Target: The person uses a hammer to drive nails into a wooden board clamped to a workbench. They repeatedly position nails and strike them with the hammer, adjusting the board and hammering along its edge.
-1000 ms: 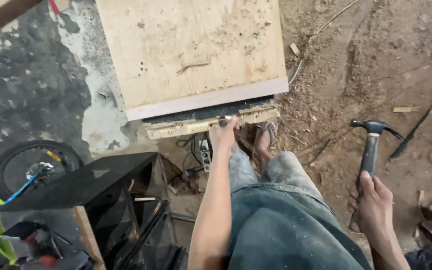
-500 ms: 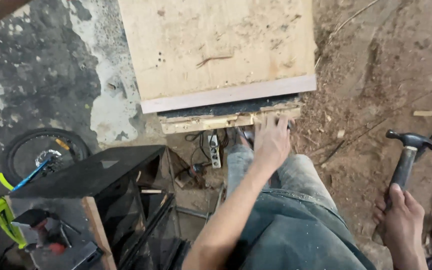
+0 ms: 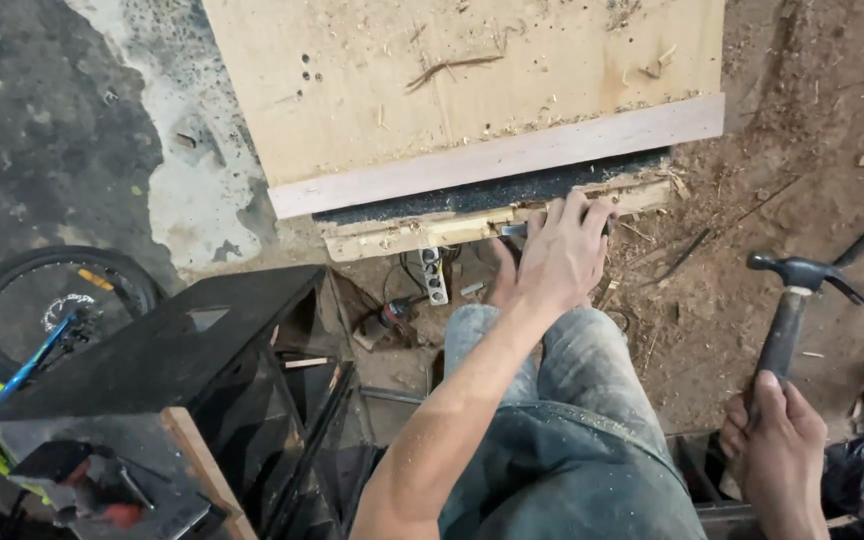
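Left hand point(image 3: 560, 258) stretched forward, fingers spread flat on wood strip point(image 3: 422, 232), right hand point(image 3: 777, 445) low, grip wrapped around hammer point(image 3: 790, 310) handle

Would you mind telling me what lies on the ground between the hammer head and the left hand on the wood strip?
Only bare dirt with wood chips, seen from the head camera, separates the hammer from the left hand.

The left hand point(image 3: 564, 255) hides part of the wooden strip point(image 3: 422, 232); beside it, the hammer point(image 3: 790, 312) handle's end is hidden.
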